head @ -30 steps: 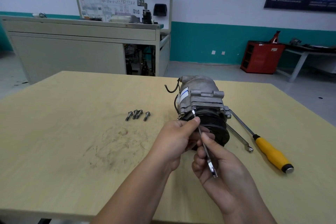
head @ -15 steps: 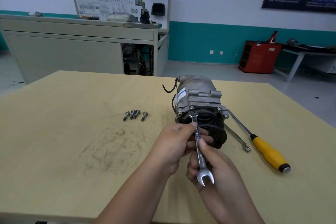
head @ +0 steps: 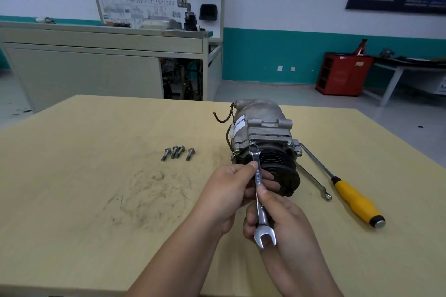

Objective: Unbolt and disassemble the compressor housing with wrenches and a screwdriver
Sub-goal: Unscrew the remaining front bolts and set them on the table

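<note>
While lining up on a flange bolt, holds the combination wrench [head: 259, 190] in both hands.

Wraps the right hand [head: 286, 220], nearest, round the shank just above the open-jawed end; pinches the shank further up between thumb and fingers of the left hand [head: 228, 191], the one closer to the work; points the long axis almost straight away from the body, ring end up against a bolt [head: 252, 144] on the front flange of the compressor [head: 263, 125], seated or merely touching impossible to tell; meets the compressor on its side in the middle of the table [head: 72, 176], pulley [head: 276, 159] toward the hands; probably swings best leftward, through open room out to four loose bolts [head: 177, 153]; finds the right crowded by a second wrench [head: 313, 181] and a yellow-handled screwdriver [head: 357, 202] beside the pulley.
</note>
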